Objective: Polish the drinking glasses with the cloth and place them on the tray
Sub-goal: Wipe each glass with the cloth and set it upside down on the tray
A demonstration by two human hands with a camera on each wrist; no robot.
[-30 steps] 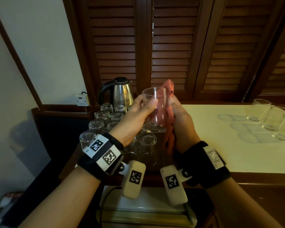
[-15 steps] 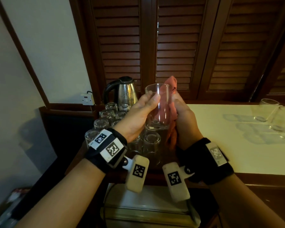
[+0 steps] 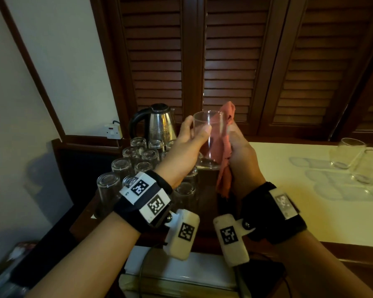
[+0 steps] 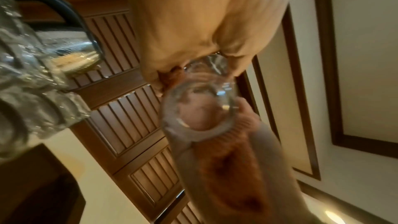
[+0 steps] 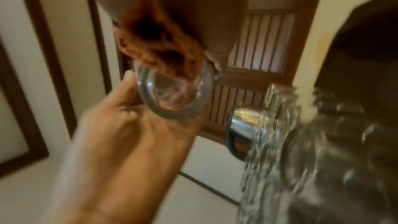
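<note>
Over on the far left, a white wall socket (image 3: 113,131) is sitting against the wall, and just beside it a steel kettle (image 3: 157,123) is standing at the back of a dark tray (image 3: 84,214). In front of the kettle, a cluster of upturned glasses (image 3: 125,166) is crowding that tray, rims down, packed close together.

Moving in, the left hand (image 3: 184,151) is holding a clear drinking glass (image 3: 209,140) upright, up above the tray, and its grip is curling round the glass, thumb (image 3: 204,131) pressing the near wall and the other fingers wrapping the far side. From the left wrist view, the glass (image 4: 198,108) is showing its thick base toward the lens, blurred, with the cloth (image 4: 232,168) beside it.

Right against the glass, a pink cloth (image 3: 224,151) is running up its right side, one end poking above the rim and the other hanging below the base. The right hand (image 3: 242,160) is gripping that cloth, fingers bunching it against the glass wall. The right wrist view is showing the cloth (image 5: 159,47) touching the glass (image 5: 174,91) at its base.

Further right, the pale bench (image 3: 289,190) is carrying three more glasses (image 3: 362,164), well apart from the tray, near the right edge.
</note>
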